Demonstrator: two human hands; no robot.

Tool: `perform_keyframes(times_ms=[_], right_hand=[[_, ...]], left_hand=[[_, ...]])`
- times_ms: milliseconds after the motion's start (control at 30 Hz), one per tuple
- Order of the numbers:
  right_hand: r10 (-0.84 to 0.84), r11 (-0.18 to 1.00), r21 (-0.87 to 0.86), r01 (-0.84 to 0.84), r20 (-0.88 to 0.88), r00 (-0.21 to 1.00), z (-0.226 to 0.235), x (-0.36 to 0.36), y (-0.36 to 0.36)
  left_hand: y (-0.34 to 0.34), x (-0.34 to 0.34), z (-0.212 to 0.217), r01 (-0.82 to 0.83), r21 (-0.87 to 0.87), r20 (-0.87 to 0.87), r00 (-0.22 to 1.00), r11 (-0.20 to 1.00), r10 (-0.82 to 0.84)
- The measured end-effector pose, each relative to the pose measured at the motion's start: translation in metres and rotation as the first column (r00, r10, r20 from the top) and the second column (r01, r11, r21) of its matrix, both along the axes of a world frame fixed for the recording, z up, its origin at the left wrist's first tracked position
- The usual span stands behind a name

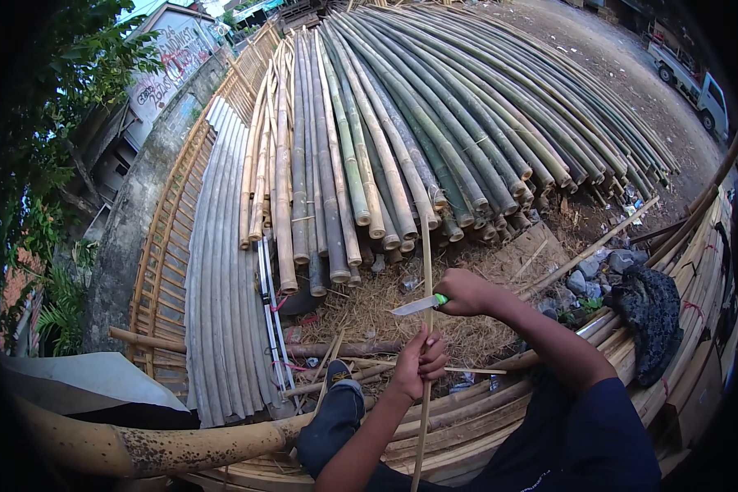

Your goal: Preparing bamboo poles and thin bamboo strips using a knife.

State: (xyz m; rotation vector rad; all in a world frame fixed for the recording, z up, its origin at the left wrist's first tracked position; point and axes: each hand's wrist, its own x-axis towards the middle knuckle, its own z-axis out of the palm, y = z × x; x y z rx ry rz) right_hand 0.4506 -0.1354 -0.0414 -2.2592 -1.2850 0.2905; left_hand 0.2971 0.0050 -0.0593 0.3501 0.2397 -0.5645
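Note:
A long, thin bamboo strip (pixel 427 262) runs upright through the middle of the view, from the pile of poles down past my lap. My left hand (pixel 418 362) is wrapped round it, low down. Just above and to the right, my right hand (pixel 464 293) is closed on the green handle of a knife (pixel 415 307). The blade points left and crosses the strip a little above my left hand; whether it bites into the strip I cannot tell. My foot in a dark shoe (pixel 337 374) rests to the left of the strip.
Many bamboo poles (pixel 459 148) lie fanned out ahead. To the left are corrugated sheets (pixel 215 271) and a bamboo ladder-like frame (pixel 166 254). A thick bamboo pole (pixel 189 449) lies near me. At the right are split bamboo lengths (pixel 705 271), a dark patterned cloth (pixel 648 320) and stones (pixel 586 275).

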Motion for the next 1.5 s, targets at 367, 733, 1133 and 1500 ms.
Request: perform_keyframes(times_ms=[367, 733, 1133, 1500], right_hand=[[-0.304, 0.937, -0.078, 0.341, 0.298, 0.905, -0.006, 0.036, -0.021], [-0.048, 0.986, -0.157, 0.06, 0.076, 0.996, 0.0, -0.021, 0.017], [-0.344, 0.927, -0.13, 0.352, 0.085, 0.935, -0.016, 0.019, -0.001], [-0.073, 0.985, -0.146, 0.089, 0.11, 0.991, -0.007, -0.013, 0.015]], left_hand=[[-0.008, -0.006, -0.001, -0.071, -0.063, -0.026, 0.997, 0.995, 0.07], [0.008, 0.005, -0.003, -0.149, 0.163, 0.008, 0.989, 0.975, 0.15], [-0.016, 0.0, -0.003, -0.109, 0.22, -0.016, 0.993, 0.969, 0.115], [-0.005, -0.004, 0.01, -0.205, 0.464, 0.086, 0.979, 0.862, 0.187]])
